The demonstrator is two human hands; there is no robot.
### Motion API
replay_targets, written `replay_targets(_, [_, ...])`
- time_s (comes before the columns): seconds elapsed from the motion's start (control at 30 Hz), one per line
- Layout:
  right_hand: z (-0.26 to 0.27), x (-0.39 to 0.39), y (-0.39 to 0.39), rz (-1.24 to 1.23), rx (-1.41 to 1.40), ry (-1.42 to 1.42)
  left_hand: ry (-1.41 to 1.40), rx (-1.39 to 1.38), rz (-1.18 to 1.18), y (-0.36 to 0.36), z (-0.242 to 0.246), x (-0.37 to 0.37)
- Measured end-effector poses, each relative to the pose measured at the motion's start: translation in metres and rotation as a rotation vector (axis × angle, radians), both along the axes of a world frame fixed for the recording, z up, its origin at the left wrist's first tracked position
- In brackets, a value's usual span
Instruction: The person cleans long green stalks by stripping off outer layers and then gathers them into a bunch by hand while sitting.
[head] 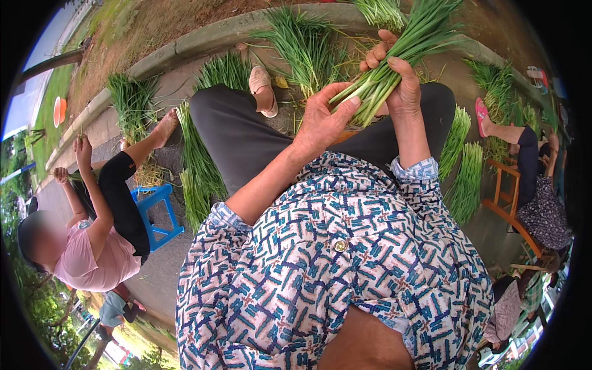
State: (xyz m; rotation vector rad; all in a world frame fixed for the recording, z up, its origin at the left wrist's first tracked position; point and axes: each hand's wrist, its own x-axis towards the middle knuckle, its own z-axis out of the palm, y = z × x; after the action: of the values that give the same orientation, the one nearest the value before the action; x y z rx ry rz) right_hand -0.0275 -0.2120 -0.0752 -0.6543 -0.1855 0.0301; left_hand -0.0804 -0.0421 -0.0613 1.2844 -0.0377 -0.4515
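A bunch of green garlic chives is held up above my right knee, its pale stem ends towards me and its leaves pointing away. My left hand pinches the stem ends between thumb and fingers. My right hand wraps around the stems higher up, thumb on the near side. On the ground beyond my hands lies a large pile of chives. A long bundle of chives rests beside my left thigh, and paler bundles lie beside my right one.
A stone kerb curves across the far side, with another chive bundle by it. At left a person in a pink shirt sits on a blue plastic stool. At right another person sits on a wooden chair.
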Motion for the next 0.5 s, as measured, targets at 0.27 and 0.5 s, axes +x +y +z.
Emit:
replay_targets(0.27, [-0.0006,-0.0031,0.0055,0.008,0.092,-0.012,0.234,-0.138,0.044,-0.0023,-0.0031,0.0055])
replay_targets(0.5, [0.0032,-0.0055,0.0067,-0.038,0.006,0.028,0.216,-0.259,0.060,-0.0044,0.0012,0.0014])
